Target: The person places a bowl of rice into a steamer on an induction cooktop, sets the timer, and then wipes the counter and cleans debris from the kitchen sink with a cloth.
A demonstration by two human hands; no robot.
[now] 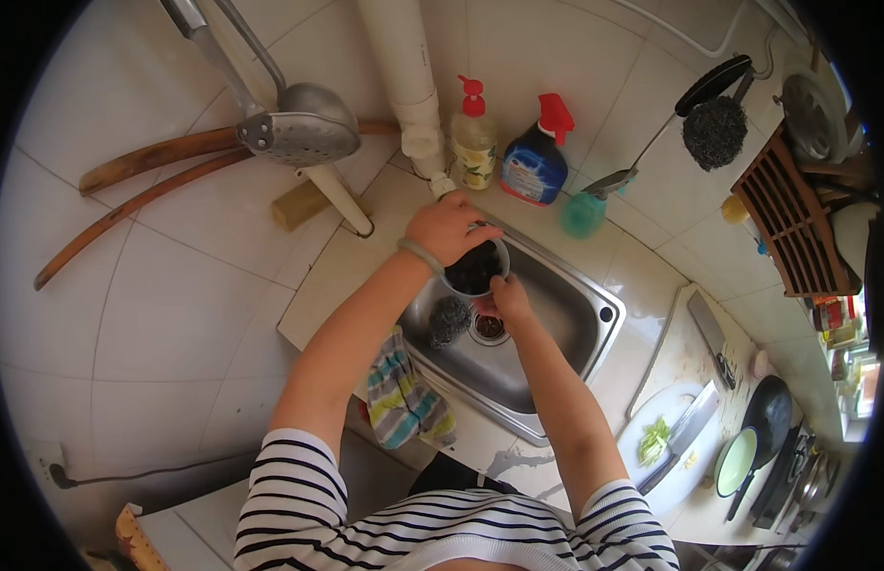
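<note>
My right hand (508, 298) grips the near right rim of a pale bowl (507, 255), held over the stainless steel sink (556, 342). Dark, wet-looking pieces (474, 270) lie in the bowl; what they are cannot be made out. My left hand (449, 227), with a pale bangle at its wrist, is at the bowl's far left side. Its thumb reaches over the far rim, and its other fingers are partly hidden, so its grip is unclear. A steel wool scourer (450, 322) lies in the sink beside the drain strainer (490, 326).
Behind the sink stand a pump bottle (474, 146) and a spray bottle (535, 168). A striped cloth (406, 392) hangs over the front edge. At right, a white cutting board (631, 457) holds chopped greens (654, 441) and a cleaver (688, 428). Ladles (310, 135) hang upper left.
</note>
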